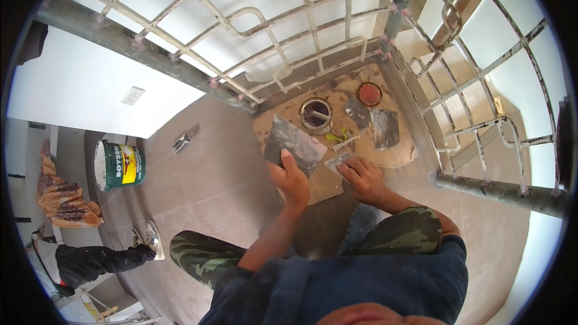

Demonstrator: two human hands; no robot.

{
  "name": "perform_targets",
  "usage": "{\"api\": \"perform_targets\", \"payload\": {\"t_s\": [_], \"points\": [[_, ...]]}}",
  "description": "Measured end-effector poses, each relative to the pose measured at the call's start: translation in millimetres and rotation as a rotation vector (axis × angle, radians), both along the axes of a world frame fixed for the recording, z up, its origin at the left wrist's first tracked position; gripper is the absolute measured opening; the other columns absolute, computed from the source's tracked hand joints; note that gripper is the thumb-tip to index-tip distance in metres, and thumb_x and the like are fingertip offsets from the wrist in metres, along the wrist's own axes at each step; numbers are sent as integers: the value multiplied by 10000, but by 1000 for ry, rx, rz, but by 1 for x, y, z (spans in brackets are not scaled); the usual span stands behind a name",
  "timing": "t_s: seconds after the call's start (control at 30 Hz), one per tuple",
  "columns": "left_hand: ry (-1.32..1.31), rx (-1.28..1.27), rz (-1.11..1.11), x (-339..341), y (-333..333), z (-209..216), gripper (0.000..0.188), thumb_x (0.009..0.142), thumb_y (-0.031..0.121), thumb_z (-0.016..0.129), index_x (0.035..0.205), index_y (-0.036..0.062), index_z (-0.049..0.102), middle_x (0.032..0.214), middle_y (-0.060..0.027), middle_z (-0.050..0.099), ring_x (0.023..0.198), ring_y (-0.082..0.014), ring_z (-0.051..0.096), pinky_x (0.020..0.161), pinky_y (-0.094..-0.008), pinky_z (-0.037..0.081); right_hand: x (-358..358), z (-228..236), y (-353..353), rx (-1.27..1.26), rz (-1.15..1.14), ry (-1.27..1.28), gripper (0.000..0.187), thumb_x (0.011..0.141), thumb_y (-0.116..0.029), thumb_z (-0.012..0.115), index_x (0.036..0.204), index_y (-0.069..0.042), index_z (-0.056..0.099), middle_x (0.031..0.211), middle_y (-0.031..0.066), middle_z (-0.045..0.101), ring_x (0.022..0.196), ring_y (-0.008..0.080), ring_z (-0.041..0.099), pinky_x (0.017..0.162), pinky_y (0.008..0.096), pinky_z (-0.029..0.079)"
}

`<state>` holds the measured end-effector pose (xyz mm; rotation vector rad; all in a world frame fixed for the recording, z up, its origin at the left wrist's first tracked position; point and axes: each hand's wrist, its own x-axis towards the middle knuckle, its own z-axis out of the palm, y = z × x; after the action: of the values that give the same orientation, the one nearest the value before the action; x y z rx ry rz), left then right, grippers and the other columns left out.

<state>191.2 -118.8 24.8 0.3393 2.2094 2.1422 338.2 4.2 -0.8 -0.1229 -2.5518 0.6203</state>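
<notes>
Held up in front of me, a flat grey plate (pixel 294 145) smeared with pale paste is gripped by my left hand (pixel 290 179), thumb on its upper face. My right hand (pixel 363 179) is closed on a small flat scraper (pixel 338 163), its blade beside the plate's right edge; its handle is hidden by my fingers. Beyond them, an open round can (pixel 302 112) stands on a stained cardboard sheet (pixel 274 114), something pale inside. Near the can lie a reddish round lid (pixel 369 94), two grey smeared plates, one larger (pixel 385 129), a yellow-green piece (pixel 335 137) and a pale thin strip (pixel 345 144).
White-painted, chipped metal grilles (pixel 310 5) with dark pipe rails (pixel 138 42) enclose the far and right sides. On the floor to the left are pliers (pixel 185 139) and a green bucket (pixel 108 171) on its side. Another person's dark-trousered leg (pixel 99 263) shows at lower left.
</notes>
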Motion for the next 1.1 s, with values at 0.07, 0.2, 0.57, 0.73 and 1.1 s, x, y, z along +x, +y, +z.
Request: {"api": "perform_targets", "payload": {"t_s": [0.07, 0.2, 0.57, 0.73, 1.1], "points": [[62, -60, -8, 9, 1, -13, 283, 1008, 137, 464, 1191, -74, 514, 1078, -130, 607, 963, -185, 577, 841, -313, 463, 4, -7, -5, -58, -14, 1, 421, 716, -61, 633, 1137, -73, 635, 1036, 91, 619, 916, 288, 626, 656, 382, 539], [165, -132, -42, 28, 14, -37, 295, 1004, 170, 497, 1133, -91, 539, 973, -180, 634, 861, -250, 611, 764, -363, 480, 7, -18, -13, -137, -77, -61, 419, 732, -43, 609, 1149, -77, 632, 1016, 88, 623, 895, 297, 623, 647, 404, 536], [128, -400, -206, 40, 27, -46, 275, 983, 209, 534, 1043, -53, 593, 865, -113, 649, 780, -239, 600, 758, -372, 478, -14, -78, 36, -427, -401, -89, 295, 849, -49, 618, 1145, -40, 612, 976, 118, 631, 834, 329, 626, 696, 405, 526], [159, -420, -81, 49, 4, -85, 274, 972, 204, 552, 1061, -50, 604, 866, -100, 656, 761, -211, 595, 729, -352, 480, -19, -112, 66, -1793, -642, 158, 237, 910, -209, 661, 1101, -78, 613, 929, 56, 633, 833, 251, 622, 810, 387, 522], [235, -411, -353, 36, 71, -131, 355, 980, 200, 551, 1220, -61, 561, 939, -256, 653, 804, -381, 637, 700, -406, 496, 27, -139, 69, -2388, -461, -154, 258, 890, -296, 697, 1066, -119, 634, 874, 32, 631, 777, 189, 595, 575, 406, 510]]}}
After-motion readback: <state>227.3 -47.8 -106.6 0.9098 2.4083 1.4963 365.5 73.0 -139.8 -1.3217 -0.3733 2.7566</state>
